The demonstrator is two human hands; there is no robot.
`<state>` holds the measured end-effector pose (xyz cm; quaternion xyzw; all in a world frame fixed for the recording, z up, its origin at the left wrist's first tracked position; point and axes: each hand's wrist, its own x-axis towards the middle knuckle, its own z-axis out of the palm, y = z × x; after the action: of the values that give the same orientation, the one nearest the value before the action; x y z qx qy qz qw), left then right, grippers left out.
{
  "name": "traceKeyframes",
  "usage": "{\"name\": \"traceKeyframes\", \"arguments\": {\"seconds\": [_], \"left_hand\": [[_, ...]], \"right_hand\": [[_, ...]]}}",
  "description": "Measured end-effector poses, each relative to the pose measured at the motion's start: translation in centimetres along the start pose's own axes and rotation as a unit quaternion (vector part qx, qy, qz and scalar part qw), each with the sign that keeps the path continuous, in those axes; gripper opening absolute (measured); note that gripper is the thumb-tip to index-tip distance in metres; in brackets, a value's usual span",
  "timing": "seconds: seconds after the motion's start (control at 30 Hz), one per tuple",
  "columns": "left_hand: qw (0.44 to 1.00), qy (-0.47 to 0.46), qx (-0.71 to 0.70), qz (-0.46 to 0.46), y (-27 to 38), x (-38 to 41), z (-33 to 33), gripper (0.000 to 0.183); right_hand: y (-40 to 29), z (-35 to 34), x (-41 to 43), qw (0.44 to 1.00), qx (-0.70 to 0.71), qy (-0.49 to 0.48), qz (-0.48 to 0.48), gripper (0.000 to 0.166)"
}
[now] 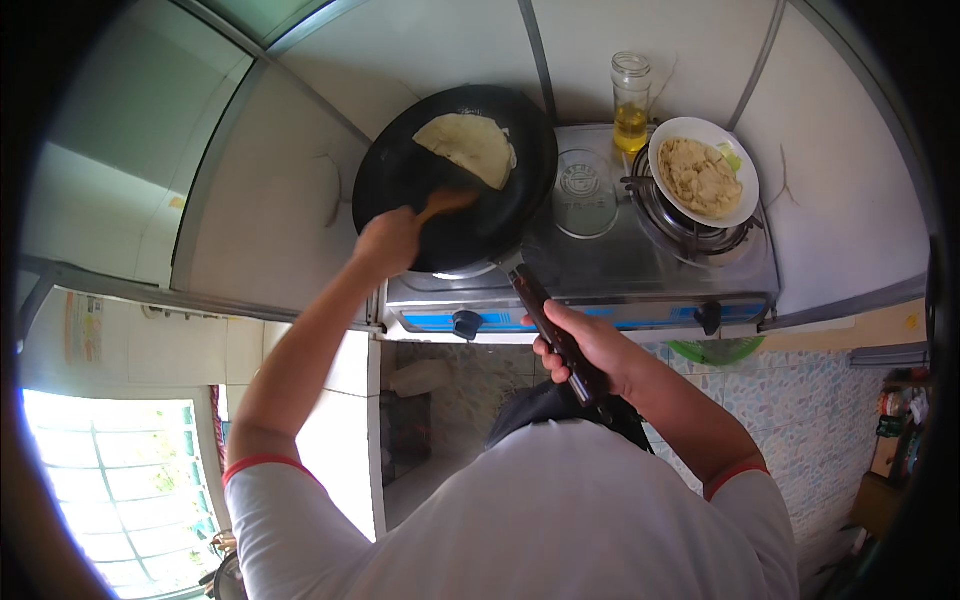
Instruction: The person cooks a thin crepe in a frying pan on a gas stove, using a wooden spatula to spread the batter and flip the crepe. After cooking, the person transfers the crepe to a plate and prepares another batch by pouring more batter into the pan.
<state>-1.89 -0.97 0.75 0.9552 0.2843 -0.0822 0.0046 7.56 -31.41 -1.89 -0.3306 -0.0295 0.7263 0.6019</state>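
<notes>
My left hand (pixel 388 241) is closed round a wooden spatula (pixel 448 201), whose blade is over the lower part of a black wok (pixel 390 161). A folded, half-round pancake (pixel 469 146) lies in the wok above the blade, apart from it. With my right hand (pixel 581 341) I grip the wok's dark brown handle (pixel 553 326). The wok is tilted on the left side of a gas stove (pixel 540 281). On the right burner rests a white plate (pixel 660 176) holding pale, lumpy food (pixel 697 176) and a bit of something green.
A glass jar of yellow oil (pixel 631 105) stands at the stove's back, between wok and plate. Just below it is a round glass lid or dish (pixel 586 195). White panels (pixel 637 22) enclose the stove's back and sides. A green basin (pixel 716 350) shows below the stove's right front.
</notes>
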Motion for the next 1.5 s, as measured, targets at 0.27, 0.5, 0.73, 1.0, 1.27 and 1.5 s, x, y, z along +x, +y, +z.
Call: {"name": "traceKeyframes", "arguments": {"seconds": [0.27,0.5,0.73,1.0,1.27,1.5], "left_hand": [[0.952,0.154,-0.222,-0.142,3.8,8.0,4.1,0.026],[0.905,0.221,-0.361,-0.038,3.3,2.2,-0.3,0.024],[0.882,0.105,-0.441,0.127,12.5,-0.2,-6.0,0.021],[0.914,0.119,-0.301,0.244,27.6,6.7,-0.9,0.022],[0.949,0.051,0.063,0.305,27.0,6.3,-6.9,0.017],[0.941,0.142,-0.058,0.303,29.4,7.6,-3.1,0.018]], "right_hand": [[0.4,0.7,0.2,1.000,-0.012,-0.001,0.014,0.047],[0.2,-0.4,-0.7,0.999,0.009,-0.010,0.031,0.042],[0.8,-1.5,-0.8,0.998,-0.020,-0.054,0.010,0.036],[1.4,-1.5,-0.8,0.997,-0.040,-0.070,-0.004,0.030],[0.5,-1.3,-1.5,0.997,-0.022,-0.068,-0.007,0.028],[1.3,-0.6,-0.4,0.998,0.014,-0.063,-0.003,0.030]]}}
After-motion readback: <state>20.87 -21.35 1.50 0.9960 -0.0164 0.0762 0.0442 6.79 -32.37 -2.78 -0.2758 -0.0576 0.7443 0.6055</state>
